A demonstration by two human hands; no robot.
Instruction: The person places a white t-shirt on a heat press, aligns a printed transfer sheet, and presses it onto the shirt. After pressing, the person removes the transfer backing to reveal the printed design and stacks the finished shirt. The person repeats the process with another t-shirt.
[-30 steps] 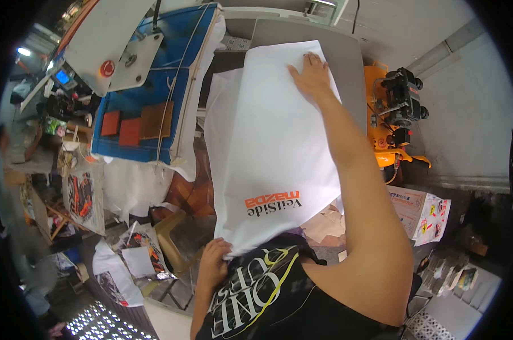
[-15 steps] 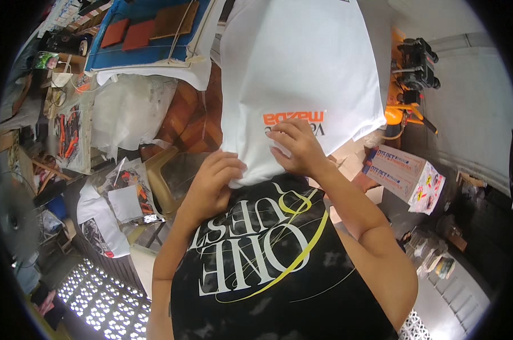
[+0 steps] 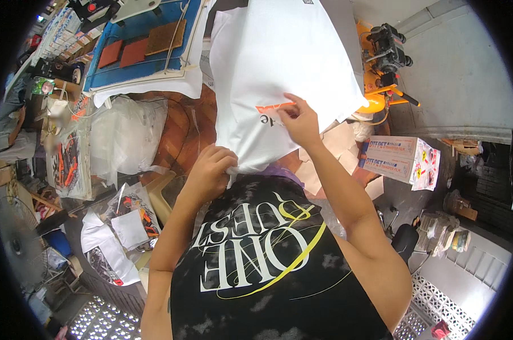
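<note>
A white fabric garment point(image 3: 276, 54) with an orange-and-dark print lies draped toward my body over a grey surface. My left hand point(image 3: 214, 173) is closed on its lower left edge, bunching the fabric near my black printed top point(image 3: 250, 306). My right hand point(image 3: 296, 119) is on or just over the print, partly covering it, with loosely bent, separated fingers; I cannot make out anything held in them.
A blue tray point(image 3: 188, 34) with red and brown pads is upper left. An orange-and-black compressor point(image 3: 387, 54) and a printed cardboard box point(image 3: 392, 158) are at right. Plastic sheeting point(image 3: 120, 130), a fan point(image 3: 15, 238) and printed white fabric point(image 3: 106, 255) are at left.
My right hand has come down from the fabric's top to the print near me. My left hand stays at the lower left edge. The view has tilted toward my body.
</note>
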